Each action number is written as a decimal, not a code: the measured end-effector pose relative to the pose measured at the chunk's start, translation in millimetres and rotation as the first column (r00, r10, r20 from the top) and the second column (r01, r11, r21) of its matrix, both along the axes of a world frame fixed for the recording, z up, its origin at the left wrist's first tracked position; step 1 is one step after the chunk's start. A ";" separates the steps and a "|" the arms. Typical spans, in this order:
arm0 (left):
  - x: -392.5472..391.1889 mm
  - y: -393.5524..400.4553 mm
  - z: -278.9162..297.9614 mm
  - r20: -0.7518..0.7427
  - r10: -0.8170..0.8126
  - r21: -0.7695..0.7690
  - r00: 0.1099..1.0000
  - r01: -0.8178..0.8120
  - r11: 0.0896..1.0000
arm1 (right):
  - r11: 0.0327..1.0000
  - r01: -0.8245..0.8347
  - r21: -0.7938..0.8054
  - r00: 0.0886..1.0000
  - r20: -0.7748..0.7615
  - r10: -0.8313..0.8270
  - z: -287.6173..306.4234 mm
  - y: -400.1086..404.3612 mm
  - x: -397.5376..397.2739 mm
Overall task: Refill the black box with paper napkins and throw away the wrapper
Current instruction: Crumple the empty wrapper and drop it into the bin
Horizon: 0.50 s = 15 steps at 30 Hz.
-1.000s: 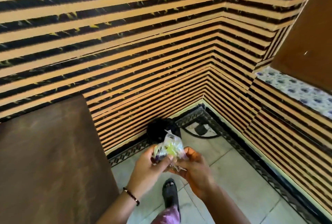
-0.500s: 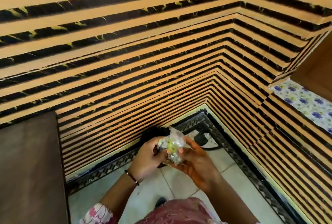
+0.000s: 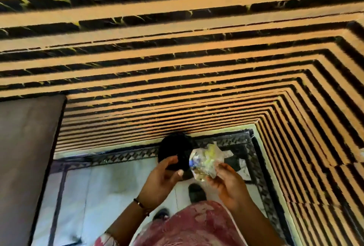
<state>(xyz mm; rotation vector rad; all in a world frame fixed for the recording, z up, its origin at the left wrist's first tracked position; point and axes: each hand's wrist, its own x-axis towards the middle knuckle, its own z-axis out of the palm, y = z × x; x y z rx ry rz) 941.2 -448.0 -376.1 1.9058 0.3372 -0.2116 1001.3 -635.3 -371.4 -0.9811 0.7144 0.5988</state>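
Note:
A crumpled clear plastic wrapper (image 3: 206, 162) with yellow and blue print sits in my right hand (image 3: 226, 184), pinched at its lower edge. My left hand (image 3: 161, 178) hovers just left of it with fingers spread and holds nothing. Directly beyond both hands, a round black bin (image 3: 175, 149) stands on the floor against the striped wall, partly hidden by my left fingers. The black box and the napkins are out of view.
A dark brown table (image 3: 25, 157) fills the left side. Orange and black striped walls (image 3: 197, 68) meet in a corner at the right. White floor tiles (image 3: 110, 190) with a patterned dark border lie below, where my dark shoes (image 3: 196, 192) stand.
My left hand has let go of the wrapper and drawn away to the left; only my right hand holds it now. The view has moved closer to the black bin.

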 end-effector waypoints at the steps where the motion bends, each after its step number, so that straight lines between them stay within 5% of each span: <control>1: 7.5 -1.1 -9.5 -0.033 0.056 0.034 0.998 -0.055 0.998 | 1.000 -0.009 0.006 0.999 -0.038 0.009 -8.8 -9.3 14.5; 8: 42.4 -6.9 -77.4 -0.218 0.220 0.257 0.951 -0.162 0.953 | 0.958 -0.233 -0.165 0.968 -0.135 0.212 -64.4 -30.7 75.8; 15: 53.2 -6.3 -170.1 -0.478 0.211 0.314 0.853 -0.059 0.948 | 0.758 -0.487 -0.434 0.865 -0.119 0.487 -154.0 7.1 113.4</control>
